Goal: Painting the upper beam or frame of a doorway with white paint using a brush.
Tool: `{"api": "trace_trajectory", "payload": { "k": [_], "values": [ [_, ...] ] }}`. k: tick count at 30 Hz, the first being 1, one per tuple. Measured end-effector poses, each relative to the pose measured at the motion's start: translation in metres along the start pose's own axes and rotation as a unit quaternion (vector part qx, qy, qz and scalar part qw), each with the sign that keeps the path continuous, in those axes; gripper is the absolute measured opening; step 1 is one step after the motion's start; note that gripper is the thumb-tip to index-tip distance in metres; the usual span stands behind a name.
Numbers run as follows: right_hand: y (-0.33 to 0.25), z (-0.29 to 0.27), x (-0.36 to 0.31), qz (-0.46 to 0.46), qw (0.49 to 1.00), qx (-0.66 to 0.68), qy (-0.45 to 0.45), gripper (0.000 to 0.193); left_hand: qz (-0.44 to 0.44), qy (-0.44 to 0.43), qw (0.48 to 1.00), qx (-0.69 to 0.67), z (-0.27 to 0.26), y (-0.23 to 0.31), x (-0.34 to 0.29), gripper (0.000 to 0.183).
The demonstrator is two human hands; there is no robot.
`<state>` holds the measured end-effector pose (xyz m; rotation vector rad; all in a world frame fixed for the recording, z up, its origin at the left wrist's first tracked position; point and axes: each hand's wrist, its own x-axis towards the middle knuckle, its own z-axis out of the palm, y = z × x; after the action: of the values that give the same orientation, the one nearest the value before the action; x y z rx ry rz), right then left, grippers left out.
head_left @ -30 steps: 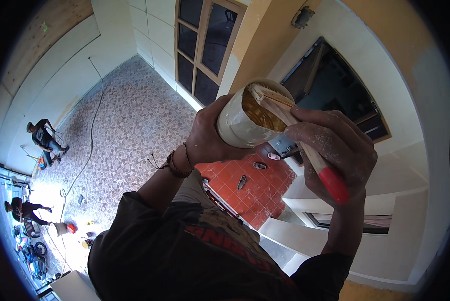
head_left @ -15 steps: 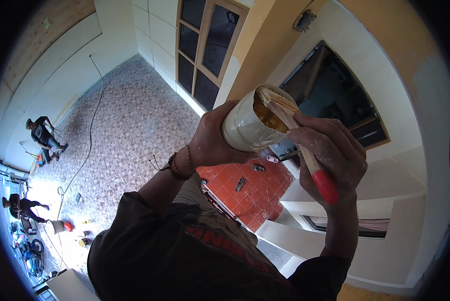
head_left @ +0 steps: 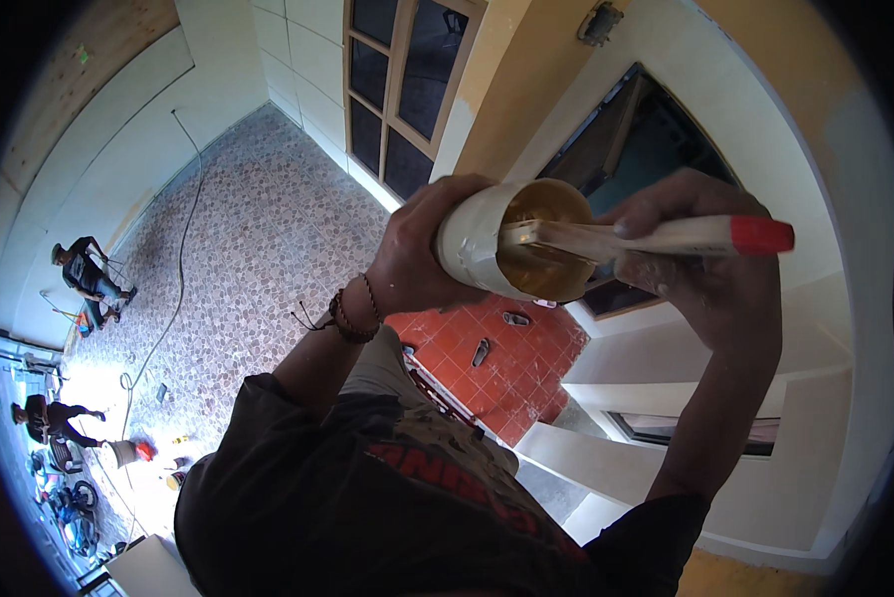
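- While I watch from the room, the two hands are raised before the chest, apart from each other, each clamped on its own thing.
- The left hand (head_left: 417, 244) wraps the side of a cream, glossy, cylindrical container (head_left: 469, 254) (a dark braided bracelet (head_left: 355, 320) circles that wrist), probably because the palm has to carry its weight.
- The container leans with its mouth toward the right hand (head_left: 730, 291); I'd judge that this makes the inside easier to reach.
- The right hand grips a flat, pale wooden brush (head_left: 671, 237) with a red-ended handle, likely mid-handle for control.
- The brush lies between the hands: its red end juts past the right hand, its pale head is within the container's mouth, near the glossy amber contents (head_left: 551, 204). Whether it touches them I cannot tell.
- The container sits against the left palm, just beside the right fingers.
- Well below is a red, square-tiled floor (head_left: 511, 388).
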<state>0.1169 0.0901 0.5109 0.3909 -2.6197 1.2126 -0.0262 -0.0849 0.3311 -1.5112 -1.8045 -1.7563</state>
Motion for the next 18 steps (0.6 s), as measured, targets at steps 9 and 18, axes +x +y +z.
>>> {"api": "trace_trajectory", "payload": {
  "k": [9, 18],
  "values": [
    [0.027, 0.005, 0.019, -0.002, 0.991, 0.107, -0.074, 0.024, 0.059, 0.037, 0.995, 0.072, 0.002, -0.006, 0.006, 0.084],
    [0.023, 0.003, 0.008, 0.067, 0.984, 0.161, -0.028, 0.029, 0.055, 0.03, 0.996, 0.063, 0.002, -0.005, -0.002, 0.085]
  ]
}}
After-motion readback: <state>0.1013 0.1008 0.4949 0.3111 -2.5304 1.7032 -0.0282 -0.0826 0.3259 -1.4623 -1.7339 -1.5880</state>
